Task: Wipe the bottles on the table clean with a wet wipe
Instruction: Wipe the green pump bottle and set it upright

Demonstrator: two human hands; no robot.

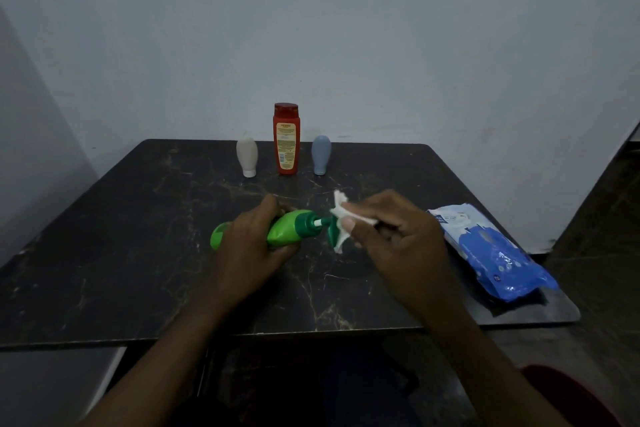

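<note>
Left grip [249, 246] clasps green pump bottle [287, 229]; right grip [398, 236] pinches wet wipe [341, 208] against pump head [332, 234]; pressure there could discharge liquid.

One head-worn wide-angle view looks forward and down from over the near, 6 o'clock edge of the dark marble-patterned table [138, 253], close above it, facing the plain pale wall [346, 28] at 12 o'clock.

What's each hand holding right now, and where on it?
The left hand grips the green pump bottle round its body. The right hand pinches a white wet wipe against the pump head.
</note>
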